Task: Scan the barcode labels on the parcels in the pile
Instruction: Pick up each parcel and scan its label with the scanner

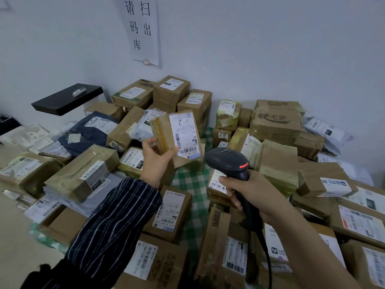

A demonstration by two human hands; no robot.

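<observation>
- Dozens of brown cardboard boxes and a few grey mailer bags make up the pile (277, 122), which fills the lower two thirds of the head view against a pale wall (270, 49). Most carry white barcode labels.
- At the centre of the frame the left hand (155, 158) grips a small parcel (164, 132) raised above the pile, with the thumb curled over its lower near corner and the fingers on its left side.
- The label (184, 136) on that parcel faces the camera, its barcode at the lower end just beside the thumb.
- Lower and right of centre, the right hand (248, 192) is wrapped round the handle of a black scanner (227, 159).
- The scanner's head sits just below and right of the raised parcel, apart from it.
- A black cable (265, 247) runs from the handle toward the bottom edge.
- A green-and-white checked cloth (191, 184) shows between the boxes beneath the hands.
- A dark striped sleeve (112, 222) covers the left forearm at lower left.
- A black shelf (62, 101) juts out at upper left, and a paper sign (141, 30) hangs at top centre.
</observation>
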